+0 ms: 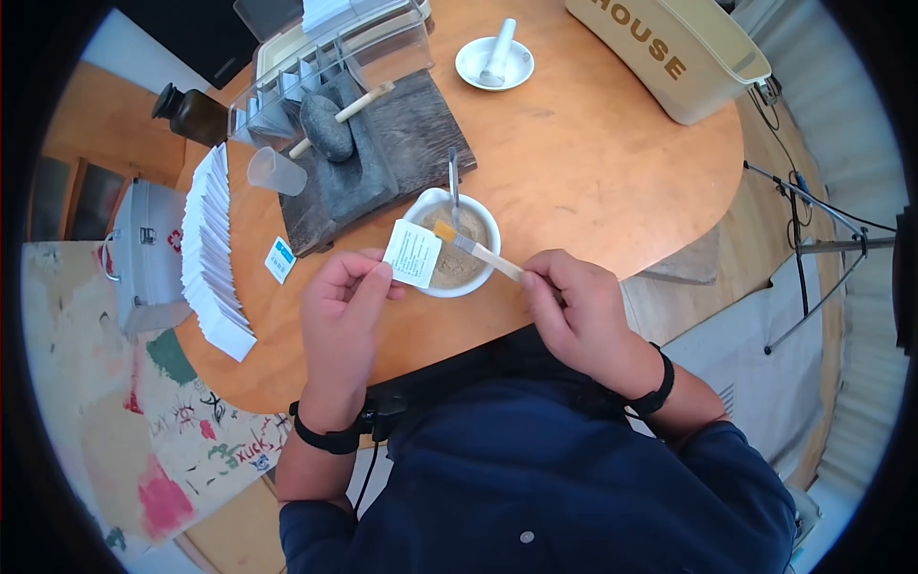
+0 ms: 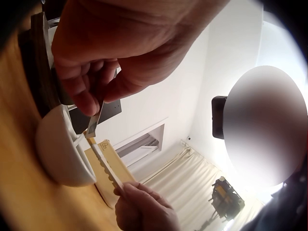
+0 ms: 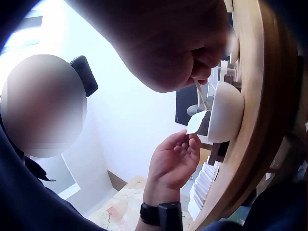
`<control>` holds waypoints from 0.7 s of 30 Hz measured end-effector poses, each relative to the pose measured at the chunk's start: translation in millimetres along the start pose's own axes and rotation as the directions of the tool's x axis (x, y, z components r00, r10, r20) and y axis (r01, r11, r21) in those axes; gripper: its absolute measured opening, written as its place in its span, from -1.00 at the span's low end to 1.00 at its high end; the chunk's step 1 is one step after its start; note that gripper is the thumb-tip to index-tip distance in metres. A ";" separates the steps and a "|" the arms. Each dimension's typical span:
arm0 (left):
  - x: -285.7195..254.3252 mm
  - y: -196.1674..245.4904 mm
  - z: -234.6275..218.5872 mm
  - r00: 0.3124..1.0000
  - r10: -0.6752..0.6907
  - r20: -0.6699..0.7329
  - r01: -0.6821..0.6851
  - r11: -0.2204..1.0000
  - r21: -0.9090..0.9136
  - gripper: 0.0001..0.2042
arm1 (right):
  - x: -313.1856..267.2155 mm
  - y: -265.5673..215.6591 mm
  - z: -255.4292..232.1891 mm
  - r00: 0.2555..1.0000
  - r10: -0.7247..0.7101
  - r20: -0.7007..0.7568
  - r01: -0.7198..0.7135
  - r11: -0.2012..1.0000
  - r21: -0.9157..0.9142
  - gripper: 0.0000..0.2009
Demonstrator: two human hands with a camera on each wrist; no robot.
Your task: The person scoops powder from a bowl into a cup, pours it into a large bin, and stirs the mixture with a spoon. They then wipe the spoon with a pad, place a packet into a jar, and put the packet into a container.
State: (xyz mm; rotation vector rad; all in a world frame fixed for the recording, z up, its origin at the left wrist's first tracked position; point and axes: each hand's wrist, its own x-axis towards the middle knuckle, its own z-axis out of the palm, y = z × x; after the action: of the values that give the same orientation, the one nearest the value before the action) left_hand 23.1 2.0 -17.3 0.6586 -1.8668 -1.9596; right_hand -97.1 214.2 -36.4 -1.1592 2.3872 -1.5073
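Observation:
Over a white spouted bowl (image 1: pixel 495 234) of beige powder (image 1: pixel 457 272), my left hand (image 1: pixel 342 301) pinches a small white printed packet (image 1: pixel 411 254) between thumb and fingers. My right hand (image 1: pixel 581 311) grips the pale handle of a flat brush (image 1: pixel 495 260). The brush's yellowish bristles meet the packet's right edge in the head view. A metal spoon (image 1: pixel 453 167) stands in the bowl, its handle leaning on the far rim. From the right side, the packet (image 3: pixel 196 122) appears tilted near the bowl's mouth.
Left of the bowl lie another small packet (image 1: pixel 279 260) and a long row of folded white papers (image 1: pixel 212 258). Behind are a dark board (image 1: pixel 430 120) with a stone roller (image 1: pixel 327 127), a plastic cup (image 1: pixel 277 172), a dish with a pestle (image 1: pixel 497 57) and a cream bin (image 1: pixel 669 57).

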 end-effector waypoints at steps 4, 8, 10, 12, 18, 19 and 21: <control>0.3 -0.1 0.9 0.998 -0.042 -0.048 0.042 0.999 -0.014 -0.97 | -4.4 -2.5 1.1 0.993 -0.099 0.061 0.096 0.994 0.054 -0.98; 1.4 -2.3 -3.5 0.998 -0.048 -0.050 0.045 0.997 -0.058 -0.97 | -4.2 4.1 0.3 0.998 0.066 0.006 -0.066 0.997 0.036 -0.98; 0.8 -2.2 -3.4 0.998 -0.037 -0.045 0.034 0.997 -0.066 -0.96 | -2.4 1.5 0.4 0.998 -0.059 0.014 0.058 0.997 0.052 -0.98; 0.7 -2.8 -2.9 0.999 -0.024 -0.034 0.022 0.998 -0.052 -0.96 | -4.7 -1.5 1.1 0.985 -0.164 0.047 0.160 0.985 0.069 -0.98; -2.3 -0.7 -1.5 1.000 0.031 -0.001 -0.031 0.999 0.036 -0.97 | 0.5 -7.1 -2.4 1.000 0.015 0.007 -0.016 0.992 0.126 -0.98; -2.7 -1.4 0.4 0.999 0.041 0.021 -0.041 0.998 0.041 -0.96 | 0.3 -8.1 -0.6 1.000 0.022 0.005 -0.023 0.992 0.123 -0.98; -3.1 -2.6 2.8 0.998 0.055 0.027 -0.056 0.997 0.047 -0.97 | 4.2 -8.5 3.6 0.996 -0.095 0.002 0.094 0.994 0.055 -0.97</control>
State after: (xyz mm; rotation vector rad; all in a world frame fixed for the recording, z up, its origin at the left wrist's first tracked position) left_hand 24.2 6.3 -19.6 0.5916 -1.9310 -1.9032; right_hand -93.8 207.0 -30.1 -1.2789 2.3025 -1.5854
